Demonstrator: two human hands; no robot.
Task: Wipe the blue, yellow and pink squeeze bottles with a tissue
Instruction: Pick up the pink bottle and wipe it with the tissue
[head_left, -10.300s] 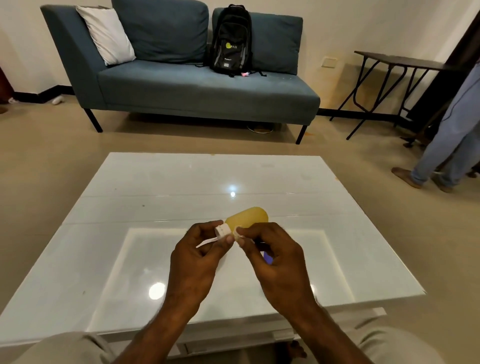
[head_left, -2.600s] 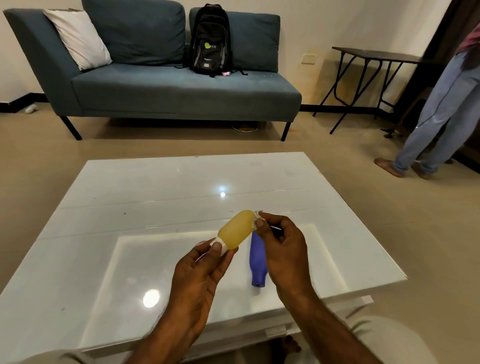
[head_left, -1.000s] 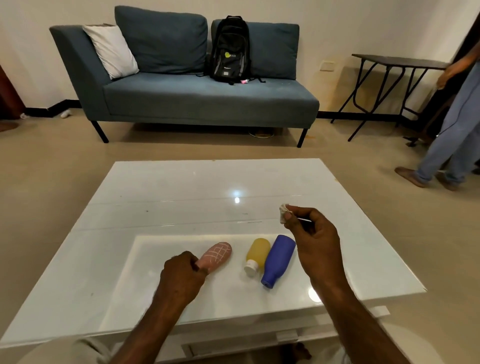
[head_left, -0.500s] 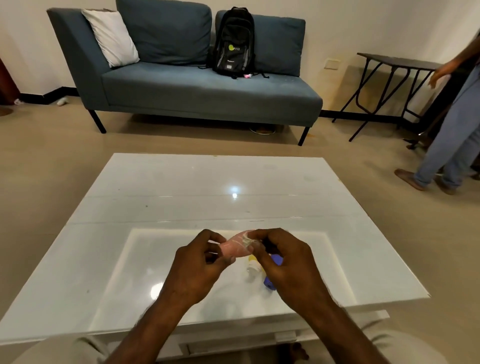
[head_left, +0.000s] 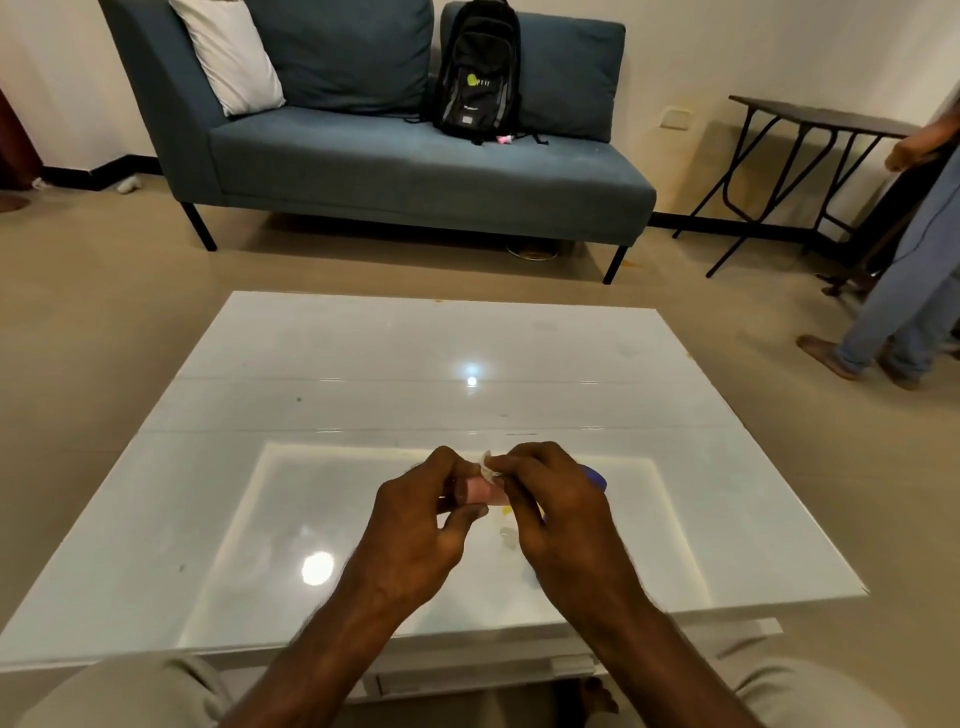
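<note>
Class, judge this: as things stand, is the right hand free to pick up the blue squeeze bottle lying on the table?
Probably not yet: the right hand pinches the tissue against the pink squeeze bottle; the blue squeeze bottle lies just beneath it, unobstructed.

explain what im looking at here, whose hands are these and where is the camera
There is no machine: a person wears a camera on the head, looking forward and down at their own two bare hands. The left hand holds a pink squeeze bottle, and the right hand rubs it with a small crumpled tissue. Beneath them is a glossy white table. Behind the right hand lie a blue bottle and a sliver of a yellow one, mostly hidden.
</note>
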